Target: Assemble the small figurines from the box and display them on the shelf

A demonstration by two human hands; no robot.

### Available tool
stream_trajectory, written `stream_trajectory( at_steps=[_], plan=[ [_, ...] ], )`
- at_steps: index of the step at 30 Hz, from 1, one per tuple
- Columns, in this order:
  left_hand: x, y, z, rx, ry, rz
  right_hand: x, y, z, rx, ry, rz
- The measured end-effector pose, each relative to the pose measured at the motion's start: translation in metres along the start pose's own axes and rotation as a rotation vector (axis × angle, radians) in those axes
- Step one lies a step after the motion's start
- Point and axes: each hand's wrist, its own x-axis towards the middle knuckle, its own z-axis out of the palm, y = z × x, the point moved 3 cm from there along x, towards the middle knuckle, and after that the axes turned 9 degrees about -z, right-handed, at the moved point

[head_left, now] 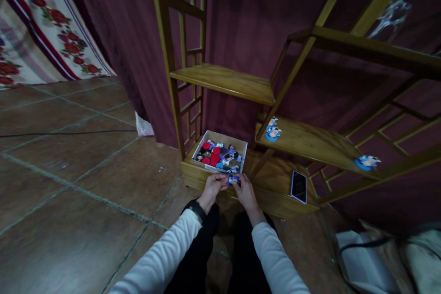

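My left hand (212, 189) and my right hand (245, 191) meet just in front of a white cardboard box (241, 145), and both pinch one small blue figure (233, 178) between their fingertips. The box sits on the bottom board of a wooden shelf unit (223, 80) and holds several small red, blue and black pieces. Two blue figures (273, 130) stand on the middle shelf, and another blue figure (367, 162) stands at its right end.
A phone (299, 186) lies on the bottom board right of my hands. Dark red curtain hangs behind the shelves. Brown tiled floor spreads left, crossed by a black cable (69, 133). Bags and a cable (386, 252) lie at lower right.
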Motion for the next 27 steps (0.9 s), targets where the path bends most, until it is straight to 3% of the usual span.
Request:
stream_trajectory(
  at_steps=[12,22,27],
  plan=[
    [-0.004,-0.007,0.011,0.005,-0.011,0.155,-0.004,0.016,0.003,0.022,0.082,0.086],
    [0.003,-0.012,0.011,0.007,0.024,0.055,-0.012,0.002,0.001,-0.081,0.051,-0.001],
    [0.005,-0.015,0.008,-0.014,0.047,0.019,-0.017,-0.003,-0.002,0.084,0.083,0.041]
  ],
)
